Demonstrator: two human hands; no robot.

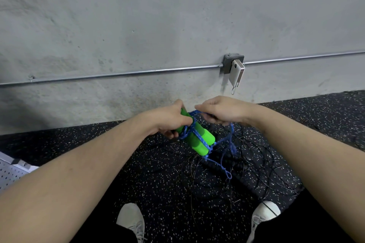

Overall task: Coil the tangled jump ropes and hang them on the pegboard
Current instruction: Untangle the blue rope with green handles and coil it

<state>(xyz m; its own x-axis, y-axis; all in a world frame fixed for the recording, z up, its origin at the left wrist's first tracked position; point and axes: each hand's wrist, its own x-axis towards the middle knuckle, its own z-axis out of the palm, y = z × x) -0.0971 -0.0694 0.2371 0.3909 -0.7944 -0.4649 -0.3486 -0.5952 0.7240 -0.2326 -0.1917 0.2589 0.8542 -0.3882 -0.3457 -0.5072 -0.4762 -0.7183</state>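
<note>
Left hand point(169, 120) grips two green handles point(199, 140) wrapped in blue rope point(197, 134), right hand point(221, 110) pinches the rope at 2 o'clock, black ropes point(256, 167) tangled on floor point(98, 154) below.

No readable text, label, brand, number or sign on any surface in view.

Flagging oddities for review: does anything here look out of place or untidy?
Yes. Thin black jump ropes lie in a tangled heap on the speckled rubber floor, and a white power bank hangs askew from the wall's metal outlet box.
</note>
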